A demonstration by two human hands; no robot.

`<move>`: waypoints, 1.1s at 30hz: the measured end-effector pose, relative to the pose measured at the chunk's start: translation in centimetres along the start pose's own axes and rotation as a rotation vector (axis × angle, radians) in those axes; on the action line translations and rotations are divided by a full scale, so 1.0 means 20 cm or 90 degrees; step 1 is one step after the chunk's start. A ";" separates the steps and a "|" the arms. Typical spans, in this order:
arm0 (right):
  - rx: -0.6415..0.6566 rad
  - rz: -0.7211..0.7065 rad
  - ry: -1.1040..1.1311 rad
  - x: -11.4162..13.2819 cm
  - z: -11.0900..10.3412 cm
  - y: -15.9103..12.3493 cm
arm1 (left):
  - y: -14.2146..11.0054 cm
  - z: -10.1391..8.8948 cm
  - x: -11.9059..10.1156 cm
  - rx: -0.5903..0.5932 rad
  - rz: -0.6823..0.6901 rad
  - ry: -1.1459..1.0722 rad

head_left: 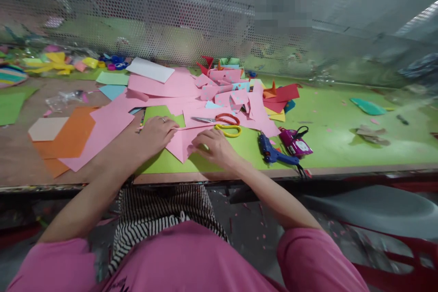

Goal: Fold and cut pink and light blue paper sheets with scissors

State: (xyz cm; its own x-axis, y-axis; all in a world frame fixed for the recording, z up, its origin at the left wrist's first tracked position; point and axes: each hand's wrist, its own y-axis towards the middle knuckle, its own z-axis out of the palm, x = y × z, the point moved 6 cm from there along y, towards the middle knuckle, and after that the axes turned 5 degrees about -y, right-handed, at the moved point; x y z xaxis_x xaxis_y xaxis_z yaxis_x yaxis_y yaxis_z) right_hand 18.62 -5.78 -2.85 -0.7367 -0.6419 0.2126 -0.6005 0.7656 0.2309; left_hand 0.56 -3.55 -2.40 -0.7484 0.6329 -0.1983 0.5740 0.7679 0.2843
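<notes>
A folded piece of pink paper lies in front of me, its pointed corner toward the table's near edge. At its upper left, my left hand is closed on the fold, a ring on one finger. From the right side, my right hand grips the paper's edge with bent fingers. Just beyond the right hand lie scissors with one red and one yellow handle loop, blades pointing left. Green paper is underneath the pink piece.
To the right are a blue glue gun and a purple device with a black strap. Pink cut pieces are heaped behind the scissors. Orange paper lies left. A perforated metal panel backs the table.
</notes>
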 end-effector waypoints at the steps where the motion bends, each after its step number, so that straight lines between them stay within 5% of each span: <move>1: 0.004 -0.011 0.005 0.02 0.00 -0.03 | -0.04 -0.02 -0.04 0.016 0.049 -0.004; 3: 0.016 -0.027 0.005 0.06 0.02 -0.08 | -0.14 0.00 -0.12 0.064 0.100 -0.037; 10: 0.000 -0.024 -0.040 0.00 0.02 -0.06 | -0.34 0.17 -0.26 0.014 0.007 0.008; 19: -0.002 -0.103 -0.036 -0.05 0.05 0.11 | -0.19 0.16 -0.19 0.009 -0.020 -0.010; 33: -0.065 -0.136 -0.021 -0.08 0.09 0.09 | -0.19 0.20 -0.19 -0.105 0.006 -0.069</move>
State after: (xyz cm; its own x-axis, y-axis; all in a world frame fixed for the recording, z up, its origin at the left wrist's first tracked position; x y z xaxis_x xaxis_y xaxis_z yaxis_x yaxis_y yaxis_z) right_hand 18.21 -3.21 -4.45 -0.6066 -0.7863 0.1174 -0.7111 0.6027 0.3621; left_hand 2.57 -8.41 -6.40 -0.6976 0.6543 -0.2920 0.5123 0.7404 0.4352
